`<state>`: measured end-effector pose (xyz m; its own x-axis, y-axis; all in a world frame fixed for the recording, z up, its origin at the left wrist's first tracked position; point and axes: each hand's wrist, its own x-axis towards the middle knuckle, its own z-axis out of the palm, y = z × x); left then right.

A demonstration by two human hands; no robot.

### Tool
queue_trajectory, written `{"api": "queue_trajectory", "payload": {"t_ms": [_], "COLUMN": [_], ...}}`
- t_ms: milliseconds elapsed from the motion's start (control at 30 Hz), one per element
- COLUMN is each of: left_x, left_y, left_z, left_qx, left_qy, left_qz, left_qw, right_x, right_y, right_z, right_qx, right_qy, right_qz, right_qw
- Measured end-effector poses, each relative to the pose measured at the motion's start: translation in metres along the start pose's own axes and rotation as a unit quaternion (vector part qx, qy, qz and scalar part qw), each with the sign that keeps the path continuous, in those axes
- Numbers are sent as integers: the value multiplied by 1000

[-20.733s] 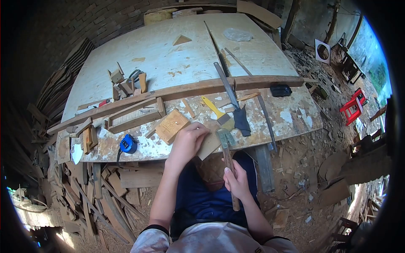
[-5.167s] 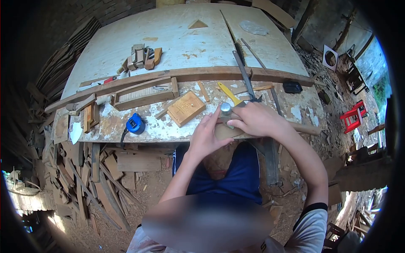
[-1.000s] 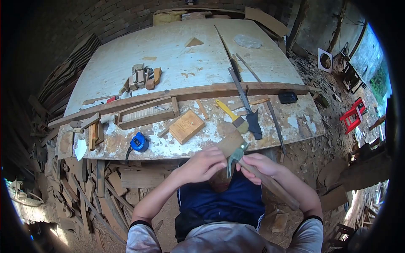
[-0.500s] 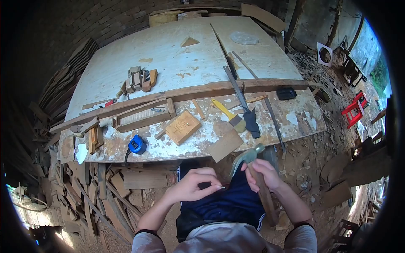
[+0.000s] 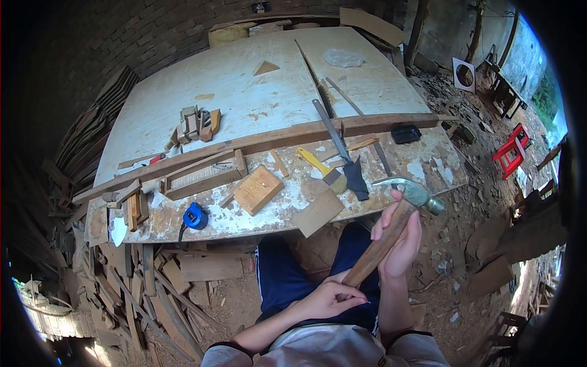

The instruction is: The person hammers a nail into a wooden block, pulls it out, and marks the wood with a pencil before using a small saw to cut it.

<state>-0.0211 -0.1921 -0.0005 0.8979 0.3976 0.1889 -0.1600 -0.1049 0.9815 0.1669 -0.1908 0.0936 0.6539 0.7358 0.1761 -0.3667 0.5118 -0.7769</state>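
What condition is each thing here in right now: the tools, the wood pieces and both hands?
Wooden-handled claw hammer: raised, gripped mid-handle.
Right hand: closed around the hammer handle.
Left hand: fingers pinched near the handle end; contents too small to tell.
Flat square wooden board: lying flat, overhanging the table edge.
Blue tape measure: resting on the table.
Yellow-handled paintbrush: lying flat.

I read this as a rough woodworking shop, open on one side to daylight. A big paint-stained plywood workbench (image 5: 244, 92) fills the view. On it lie a long wooden batten (image 5: 269, 137), a small pile of wood blocks (image 5: 194, 124), a yellow-handled brush (image 5: 321, 166), a blue tape measure (image 5: 194, 216) and a square wooden offcut (image 5: 317, 212). Scrap timber (image 5: 147, 275) is heaped on the dirt floor below. A brick wall (image 5: 122, 30) stands behind the bench.
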Motion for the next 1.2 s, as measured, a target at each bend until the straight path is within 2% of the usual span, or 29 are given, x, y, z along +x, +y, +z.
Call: {"api": "queue_trajectory", "payload": {"t_ms": [33,133,233,267,367,400,500,533,567,600,667,700,733,867,1000,1200], "left_x": [-1,-5,-7,-8,-12,-13,4,5,8,7,9,10,10,18,17,5], "left_y": [0,0,10,8,-2,-5,1,-2,-2,-7,-13,-16,-14,-9,-12,-13], "left_z": [2,-9,-21,-23,-22,-20,-6,-12,-16,-18,-22,-28,-30,-31,-25,-28], "left_qx": [2,-82,-172,-198,-251,-263,-206,-117,-91,-112,-177,-141,-167,-188,-221,-168], "left_qy": [9,-15,-55,-72,-101,-108,-30,-17,19,69,156,178,204,277,323,288], "left_qz": [-16,33,34,32,-16,-40,44,72,88,81,69,92,75,46,8,-27], "left_qw": [1000,996,983,977,963,958,977,990,992,988,969,970,962,941,920,942], "right_x": [-1,-1,-1,-1,0,0,2,3,3,1,-4,-6,-11,-27,-31,-36], "right_y": [0,-1,21,29,38,35,21,15,10,4,-5,-10,-12,13,20,29], "right_z": [1,-6,-41,-46,-52,-54,-64,-67,-68,-67,-67,-65,-54,-42,-36,-45], "right_qx": [29,165,357,384,366,326,174,102,28,12,-88,-137,-151,-212,-231,-235], "right_qy": [-1,-105,-208,-253,-304,-274,-209,-203,-195,-186,-192,-193,-154,-151,-208,-204], "right_qz": [12,69,127,119,97,96,76,59,42,49,105,132,170,188,198,187], "right_qw": [999,978,902,880,874,900,959,972,979,981,972,963,961,947,930,932]}}
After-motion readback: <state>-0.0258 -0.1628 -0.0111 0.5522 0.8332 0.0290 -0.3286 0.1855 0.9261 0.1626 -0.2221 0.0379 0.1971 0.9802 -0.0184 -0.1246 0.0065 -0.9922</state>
